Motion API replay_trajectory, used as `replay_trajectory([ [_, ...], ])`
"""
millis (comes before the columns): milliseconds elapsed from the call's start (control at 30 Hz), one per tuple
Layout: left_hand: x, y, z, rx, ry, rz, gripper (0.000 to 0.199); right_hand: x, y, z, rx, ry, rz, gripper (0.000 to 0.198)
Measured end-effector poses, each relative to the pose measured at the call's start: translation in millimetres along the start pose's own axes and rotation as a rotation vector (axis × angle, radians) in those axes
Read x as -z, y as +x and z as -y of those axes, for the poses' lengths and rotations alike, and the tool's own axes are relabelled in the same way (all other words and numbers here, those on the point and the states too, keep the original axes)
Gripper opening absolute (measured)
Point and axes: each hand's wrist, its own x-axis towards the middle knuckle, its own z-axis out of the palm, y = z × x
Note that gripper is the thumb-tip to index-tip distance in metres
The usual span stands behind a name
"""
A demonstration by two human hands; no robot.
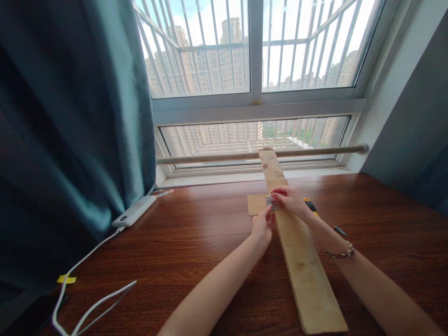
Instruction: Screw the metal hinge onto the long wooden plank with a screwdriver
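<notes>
A small silver metal hinge [269,201] with holes lies over the seam between a long pale wooden plank [308,266] and a short tan piece of board [256,205] at the plank's left side. From below, the fingers of my left hand [262,228] close on the hinge's lower edge. My right hand [290,199], above the plank, pinches at the hinge's upper right; whether a small screw is between those fingertips is hidden. Just behind my right wrist shows a black and yellow tool handle [310,206], its other end covered.
Dark screws or nails [340,231] lie on the brown wooden table [196,242], right of my forearm. A white power bank [135,211] with a white cable [91,254] sits at left beside a blue curtain [105,93]. The plank's far end reaches a horizontal rail [217,157] by the window.
</notes>
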Motion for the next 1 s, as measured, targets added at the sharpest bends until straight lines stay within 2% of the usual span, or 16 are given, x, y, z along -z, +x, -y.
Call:
replay_trajectory([
  [333, -3, -5, -3, 0.003, -0.007, -0.024, 0.018, -7, -7, 10, 0.126, -0.244, -0.043, 0.015],
  [633, -2, -4, -2, 0.008, 0.007, -0.011, 0.016, -16, -12, 8, 0.173, -0.247, -0.105, 0.017],
  [733, -1, -4, -2, 0.008, 0.005, 0.006, 0.017, -9, -7, 11, 0.107, -0.207, -0.059, 0.019],
  [800, -1, -3, -1, 0.004, 0.013, -0.007, 0.019, 4, -2, 12, 0.051, -0.229, -0.028, 0.024],
  [1000, 0, 0, 1, 0.018, 0.015, -0.050, 0.020, 67, 5, -8, -0.274, -0.718, 0.054, 0.027],
])
